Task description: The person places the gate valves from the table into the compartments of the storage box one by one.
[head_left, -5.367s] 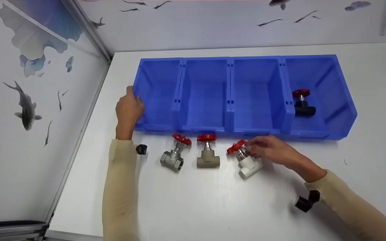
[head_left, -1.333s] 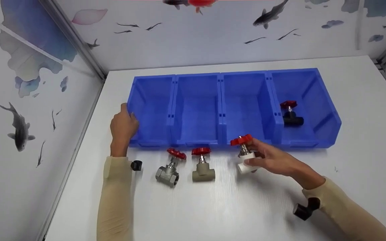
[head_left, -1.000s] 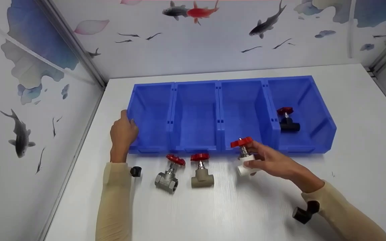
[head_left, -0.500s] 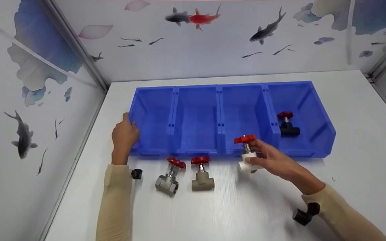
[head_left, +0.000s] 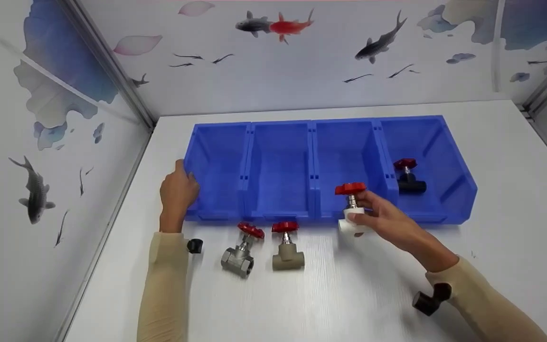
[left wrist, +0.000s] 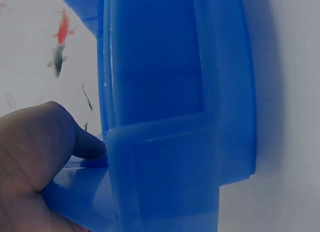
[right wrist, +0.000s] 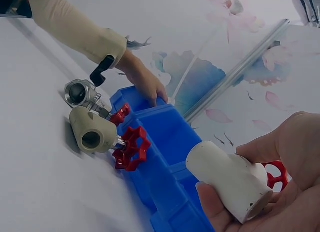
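My left hand (head_left: 178,191) grips the left side wall of the row of blue bins (head_left: 246,156); in the left wrist view its thumb (left wrist: 90,144) lies against the bin's rim. My right hand (head_left: 387,221) holds a white valve (head_left: 352,216) with a red handwheel between thumb and fingers. That valve is upright, off the table, at the front edge of the third bin from the left. Its white tee body (right wrist: 227,179) shows closely in the right wrist view. A metal valve (head_left: 238,259) and a beige valve (head_left: 287,256), both with red handwheels, lie in front of the bins.
A black valve (head_left: 411,183) with a red handwheel sits in the rightmost bin. The bins stand on a white table (head_left: 273,304), with printed panels behind and at the left. Both sleeves carry small black wrist devices.
My right hand has taken hold of the white valve, lifted it off the table, turned it upright and raised it toward the third bin. The left hand stays on the bin wall. The head view has tilted up.
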A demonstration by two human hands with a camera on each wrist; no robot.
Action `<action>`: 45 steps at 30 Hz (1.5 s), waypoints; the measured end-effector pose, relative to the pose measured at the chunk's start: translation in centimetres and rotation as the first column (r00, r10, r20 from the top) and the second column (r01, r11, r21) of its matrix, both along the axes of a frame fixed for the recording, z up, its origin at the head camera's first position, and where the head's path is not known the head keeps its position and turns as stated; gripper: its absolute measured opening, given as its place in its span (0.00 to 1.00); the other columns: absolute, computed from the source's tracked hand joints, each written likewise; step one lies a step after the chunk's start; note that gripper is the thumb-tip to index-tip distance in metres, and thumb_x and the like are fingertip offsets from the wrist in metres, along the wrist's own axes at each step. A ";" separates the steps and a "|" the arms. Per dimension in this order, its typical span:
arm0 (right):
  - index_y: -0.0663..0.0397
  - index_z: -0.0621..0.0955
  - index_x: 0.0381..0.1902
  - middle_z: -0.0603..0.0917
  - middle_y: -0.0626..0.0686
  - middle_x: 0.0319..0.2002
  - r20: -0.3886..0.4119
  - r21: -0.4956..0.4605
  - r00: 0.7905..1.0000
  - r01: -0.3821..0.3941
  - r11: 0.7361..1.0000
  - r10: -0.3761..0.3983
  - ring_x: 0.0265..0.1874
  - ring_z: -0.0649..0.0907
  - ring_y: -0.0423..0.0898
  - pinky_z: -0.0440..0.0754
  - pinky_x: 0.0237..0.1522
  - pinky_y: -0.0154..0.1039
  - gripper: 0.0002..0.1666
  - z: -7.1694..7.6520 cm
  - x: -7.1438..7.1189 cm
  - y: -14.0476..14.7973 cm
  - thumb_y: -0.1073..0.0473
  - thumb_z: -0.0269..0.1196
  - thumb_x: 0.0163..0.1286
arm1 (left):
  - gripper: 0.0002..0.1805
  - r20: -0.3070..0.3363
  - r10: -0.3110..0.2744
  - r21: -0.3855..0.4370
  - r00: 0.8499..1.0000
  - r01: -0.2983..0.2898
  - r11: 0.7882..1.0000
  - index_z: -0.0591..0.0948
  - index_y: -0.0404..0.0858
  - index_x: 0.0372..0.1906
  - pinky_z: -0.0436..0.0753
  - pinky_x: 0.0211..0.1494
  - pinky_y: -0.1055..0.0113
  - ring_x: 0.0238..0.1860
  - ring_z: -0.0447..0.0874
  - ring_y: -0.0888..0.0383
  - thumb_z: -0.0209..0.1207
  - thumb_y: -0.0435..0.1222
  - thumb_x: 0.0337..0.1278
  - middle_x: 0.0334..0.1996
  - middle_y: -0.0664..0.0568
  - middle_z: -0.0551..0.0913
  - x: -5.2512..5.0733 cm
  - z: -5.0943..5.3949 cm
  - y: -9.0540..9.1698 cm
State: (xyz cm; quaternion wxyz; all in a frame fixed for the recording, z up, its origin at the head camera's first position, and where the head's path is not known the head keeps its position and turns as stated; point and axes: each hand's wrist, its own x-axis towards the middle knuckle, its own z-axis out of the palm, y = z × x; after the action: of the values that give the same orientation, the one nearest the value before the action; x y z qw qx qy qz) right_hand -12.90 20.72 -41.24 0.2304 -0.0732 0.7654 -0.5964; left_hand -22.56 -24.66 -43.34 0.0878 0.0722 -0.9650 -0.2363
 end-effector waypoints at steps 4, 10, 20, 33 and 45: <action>0.64 0.60 0.70 0.67 0.66 0.67 0.015 -0.030 1.000 0.027 0.999 -0.027 0.59 0.75 0.56 0.81 0.53 0.51 0.40 -0.1 -0.4 -0.2 0.52 0.64 0.70 | 0.26 0.003 0.000 -0.012 1.000 0.001 1.000 0.64 0.26 0.69 0.79 0.47 0.40 0.46 0.83 0.30 0.46 0.35 0.72 0.49 0.25 0.81 -0.1 -0.1 0.0; 0.64 0.62 0.67 0.73 0.63 0.59 0.008 -0.012 0.998 0.061 0.998 -0.061 0.52 0.78 0.52 0.81 0.50 0.47 0.38 0.1 -0.7 -0.5 0.52 0.65 0.70 | 0.26 0.019 0.002 -0.007 1.000 -0.002 1.000 0.64 0.26 0.69 0.79 0.49 0.40 0.48 0.82 0.30 0.46 0.35 0.72 0.50 0.24 0.80 0.0 0.0 0.0; 0.64 0.62 0.68 0.71 0.64 0.63 0.009 -0.040 0.996 0.086 0.995 -0.086 0.54 0.76 0.51 0.81 0.50 0.41 0.38 0.1 -1.3 -0.8 0.54 0.64 0.70 | 0.25 -0.006 0.002 0.000 1.000 -0.002 1.000 0.65 0.25 0.68 0.78 0.48 0.39 0.48 0.82 0.29 0.46 0.34 0.71 0.50 0.24 0.80 0.2 0.1 -0.2; 0.66 0.61 0.69 0.67 0.63 0.67 -0.010 0.044 0.993 0.122 0.992 -0.121 0.64 0.69 0.57 0.64 0.68 0.53 0.39 0.0 -2.2 -0.8 0.50 0.62 0.72 | 0.26 -0.004 0.006 -0.001 1.000 -0.006 1.000 0.65 0.28 0.69 0.79 0.46 0.40 0.46 0.83 0.30 0.48 0.35 0.71 0.49 0.25 0.81 -0.1 0.2 0.0; 0.64 0.62 0.69 0.65 0.64 0.70 0.012 0.061 0.989 0.146 0.987 -0.147 0.68 0.67 0.58 0.61 0.69 0.58 0.38 0.1 -2.7 -1.1 0.48 0.62 0.72 | 0.25 0.001 -0.002 0.001 1.000 0.002 1.000 0.65 0.27 0.68 0.79 0.47 0.39 0.47 0.82 0.29 0.47 0.35 0.72 0.49 0.25 0.81 0.1 0.0 0.0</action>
State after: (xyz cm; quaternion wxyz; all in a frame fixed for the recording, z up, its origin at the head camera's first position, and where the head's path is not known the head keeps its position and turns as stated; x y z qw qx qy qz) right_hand -15.56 19.66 -41.18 0.1943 -0.0049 0.7844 -0.5891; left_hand -22.46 -24.61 -43.38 0.0870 0.0714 -0.9650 -0.2369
